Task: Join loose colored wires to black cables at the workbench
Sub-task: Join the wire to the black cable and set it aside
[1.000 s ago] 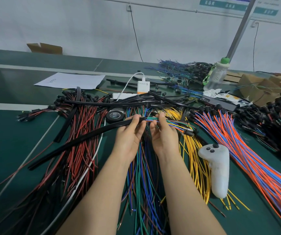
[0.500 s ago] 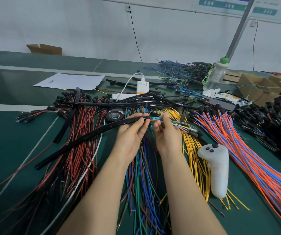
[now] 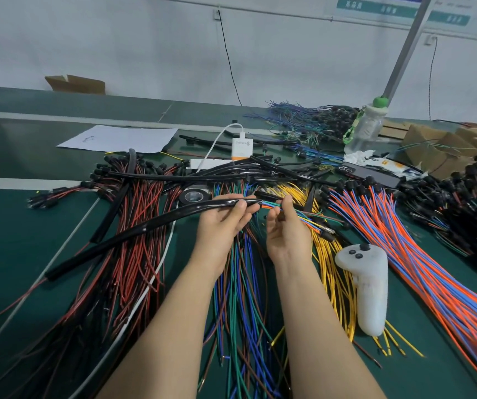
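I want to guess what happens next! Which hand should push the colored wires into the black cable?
Probably the right hand: it pinches the colored wires right beside the open end of the black cable. The left hand is busy holding that cable.

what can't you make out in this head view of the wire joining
All in the head view:
How far the colored wires reach inside the black cable: hidden by its sheath and the left hand gripping it.
Where the right hand pinches the wires: covered by its fingers.
Writing on the paper sheet: too small.
Wall signs: blurred, cut by the top edge.
Orange and blue wires: cut by the right edge.
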Tool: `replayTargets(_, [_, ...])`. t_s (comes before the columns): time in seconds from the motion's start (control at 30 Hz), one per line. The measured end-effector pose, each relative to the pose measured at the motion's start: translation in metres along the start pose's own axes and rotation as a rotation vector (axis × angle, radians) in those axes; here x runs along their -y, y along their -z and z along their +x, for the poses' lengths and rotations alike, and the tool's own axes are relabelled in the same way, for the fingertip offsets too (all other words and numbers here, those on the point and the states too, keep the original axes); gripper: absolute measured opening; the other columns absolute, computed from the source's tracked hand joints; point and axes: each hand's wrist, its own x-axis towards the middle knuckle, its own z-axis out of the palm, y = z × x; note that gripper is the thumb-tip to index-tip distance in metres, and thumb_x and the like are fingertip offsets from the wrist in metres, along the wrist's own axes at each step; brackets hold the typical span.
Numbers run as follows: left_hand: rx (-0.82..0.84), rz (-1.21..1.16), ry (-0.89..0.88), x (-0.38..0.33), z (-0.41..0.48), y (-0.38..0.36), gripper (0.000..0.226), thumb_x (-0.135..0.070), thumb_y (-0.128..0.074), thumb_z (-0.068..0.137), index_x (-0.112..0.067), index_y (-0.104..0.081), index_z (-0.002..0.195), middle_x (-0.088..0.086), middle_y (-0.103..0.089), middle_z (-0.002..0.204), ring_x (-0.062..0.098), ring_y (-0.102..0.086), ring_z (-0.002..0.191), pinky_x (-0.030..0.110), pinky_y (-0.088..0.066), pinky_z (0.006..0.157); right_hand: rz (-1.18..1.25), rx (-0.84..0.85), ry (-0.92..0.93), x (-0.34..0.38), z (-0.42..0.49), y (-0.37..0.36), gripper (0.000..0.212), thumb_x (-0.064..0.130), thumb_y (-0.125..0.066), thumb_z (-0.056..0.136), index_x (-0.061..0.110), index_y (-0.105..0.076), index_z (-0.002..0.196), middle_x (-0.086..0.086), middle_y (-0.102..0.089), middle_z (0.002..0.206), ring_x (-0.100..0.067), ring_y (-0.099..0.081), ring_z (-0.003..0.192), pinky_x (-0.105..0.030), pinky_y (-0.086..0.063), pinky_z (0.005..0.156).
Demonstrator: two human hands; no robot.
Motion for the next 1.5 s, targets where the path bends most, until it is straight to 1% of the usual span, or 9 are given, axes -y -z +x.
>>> replayTargets(0.4, [-0.091, -0.118, 0.037, -0.001, 0.000, -0.006, 0.014, -0.002, -0.052, 0.094, -0.005, -0.062, 0.085, 0.002, -0.072, 0.077, 0.010, -0.071, 0.076, 0.013, -0.052, 0.067, -0.209, 0.102, 0.019, -0.011, -0.004, -0.007, 0.019, 0.021, -0.063, 0.092, 0.006, -0.065, 0.080, 0.003, -0.059, 0.054, -0.004, -0.051, 0.043, -0.014, -0.045, 0.046])
replayTargets(0.5, [-0.176, -0.232, 0.032, -0.005, 0.002, -0.004, 0.013, 0.000, -0.052, 0.093, -0.003, -0.061, 0.084, 0.006, -0.070, 0.082, 0.011, -0.071, 0.072, 0.013, -0.054, 0.066, -0.001, 0.102, -0.062, -0.005, -0.004, -0.007, 0.020, 0.028, -0.064, 0.089, 0.009, -0.065, 0.085, 0.000, -0.057, 0.068, -0.005, -0.048, 0.045, -0.013, -0.044, 0.044])
replayTargets(0.63, [-0.224, -0.251, 0.033, -0.006, 0.004, 0.000, 0.010, -0.001, -0.053, 0.093, -0.002, -0.060, 0.085, 0.009, -0.066, 0.089, 0.010, -0.071, 0.072, 0.012, -0.053, 0.065, 0.235, 0.033, -0.074, 0.004, -0.003, -0.004, 0.021, 0.021, -0.064, 0.090, 0.006, -0.059, 0.076, -0.002, -0.050, 0.064, -0.006, -0.047, 0.039, -0.012, -0.042, 0.040])
replayTargets(0.9, [-0.160, -0.132, 0.030, -0.004, 0.004, 0.001, 0.010, -0.004, -0.055, 0.093, -0.005, -0.061, 0.085, 0.003, -0.069, 0.080, 0.009, -0.071, 0.073, 0.012, -0.052, 0.066, -0.002, 0.047, -0.011, -0.004, -0.005, -0.009, 0.015, 0.014, -0.063, 0.091, 0.001, -0.054, 0.094, -0.006, -0.053, 0.073, -0.008, -0.049, 0.045, -0.015, -0.046, 0.042])
replayTargets(1.07, [-0.105, -0.086, 0.059, -0.001, 0.000, -0.004, 0.014, -0.003, -0.053, 0.094, -0.004, -0.062, 0.082, 0.003, -0.072, 0.071, 0.008, -0.070, 0.071, 0.012, -0.052, 0.065, -0.086, 0.077, -0.002, -0.011, -0.009, -0.013, 0.012, 0.010, -0.059, 0.094, 0.000, -0.055, 0.090, -0.002, -0.056, 0.050, -0.006, -0.053, 0.039, -0.015, -0.047, 0.042])
replayTargets(1.17, [-0.104, -0.083, 0.056, -0.003, -0.002, -0.004, 0.015, -0.003, -0.053, 0.094, -0.004, -0.062, 0.082, 0.002, -0.072, 0.070, 0.008, -0.070, 0.070, 0.013, -0.052, 0.064, -0.106, 0.085, -0.030, -0.012, -0.009, -0.013, 0.011, 0.011, -0.060, 0.093, 0.001, -0.055, 0.091, -0.002, -0.057, 0.052, -0.007, -0.054, 0.041, -0.016, -0.048, 0.043])
replayTargets(1.23, [-0.109, -0.086, 0.046, -0.004, -0.002, -0.005, 0.013, -0.003, -0.054, 0.093, -0.003, -0.062, 0.083, 0.004, -0.072, 0.072, 0.009, -0.070, 0.071, 0.014, -0.053, 0.065, -0.078, 0.119, -0.075, -0.012, -0.009, -0.013, 0.016, 0.017, -0.060, 0.094, 0.002, -0.057, 0.089, -0.005, -0.059, 0.062, -0.007, -0.052, 0.042, -0.015, -0.046, 0.041])
replayTargets(1.37, [-0.173, -0.128, 0.033, -0.006, -0.001, -0.006, 0.005, -0.003, -0.055, 0.093, -0.002, -0.059, 0.090, 0.009, -0.067, 0.085, 0.010, -0.070, 0.072, 0.015, -0.054, 0.068, 0.098, 0.195, -0.149, -0.008, -0.008, -0.010, 0.040, 0.044, -0.053, 0.093, 0.010, -0.050, 0.114, -0.003, -0.053, 0.076, -0.006, -0.042, 0.043, -0.014, -0.036, 0.038])
replayTargets(1.5, [-0.149, -0.099, 0.045, -0.004, 0.000, -0.002, 0.005, -0.005, -0.055, 0.093, -0.002, -0.059, 0.093, 0.004, -0.068, 0.081, 0.009, -0.070, 0.073, 0.013, -0.053, 0.066, 0.108, 0.146, -0.126, -0.002, -0.003, -0.005, 0.034, 0.035, -0.040, 0.102, 0.007, -0.051, 0.116, -0.003, -0.052, 0.076, -0.008, -0.032, 0.038, -0.016, -0.025, 0.036])
